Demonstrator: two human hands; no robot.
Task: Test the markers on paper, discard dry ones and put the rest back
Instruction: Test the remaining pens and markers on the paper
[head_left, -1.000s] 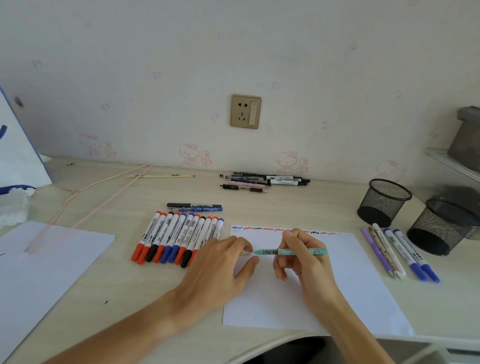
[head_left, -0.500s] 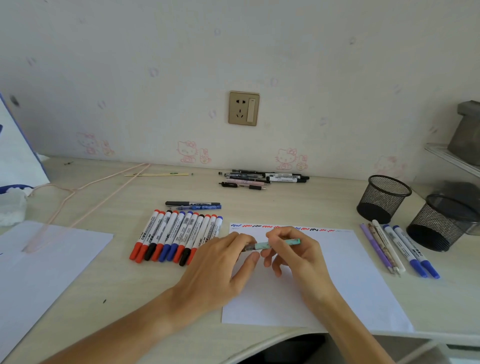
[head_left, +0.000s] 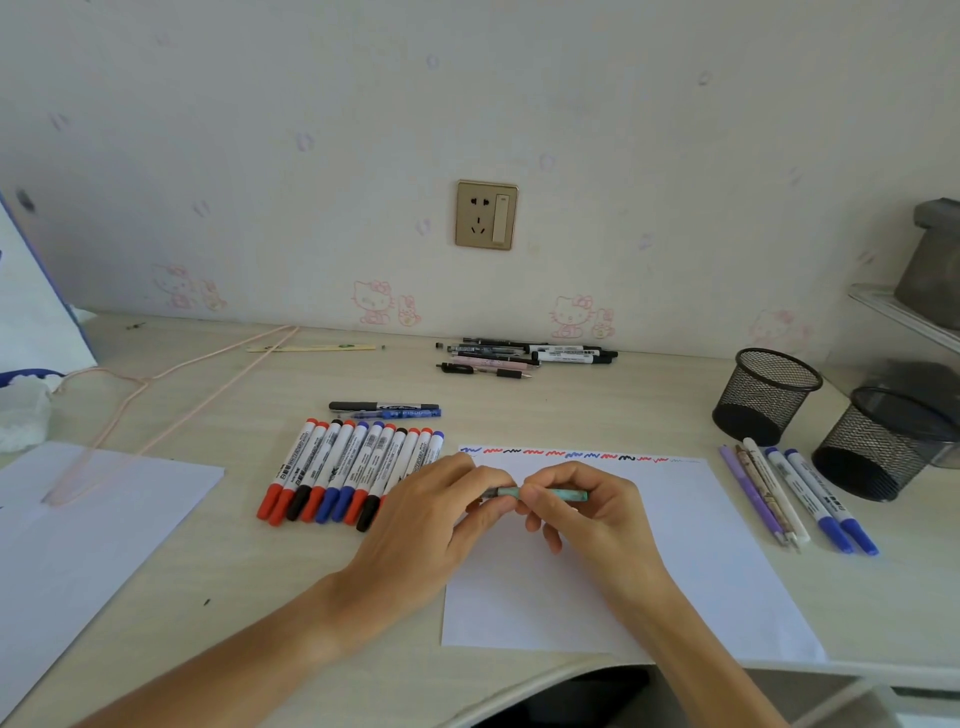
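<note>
A mint-green pen lies level between my hands above the white test sheet. My right hand grips its barrel. My left hand pinches its left end, where the cap or tip is hidden by my fingers. Red, blue and black squiggles run along the sheet's top edge. A row of several red, blue and black whiteboard markers lies left of the sheet. Two more pens lie just behind that row.
Several pens and markers lie right of the sheet, before two black mesh cups. More pens are piled by the wall. Another white sheet and a pink hanger lie left.
My hands have drawn together along the green pen. The right hand slid left, so less of the barrel shows, and the pen's left end went into my left fingers.
</note>
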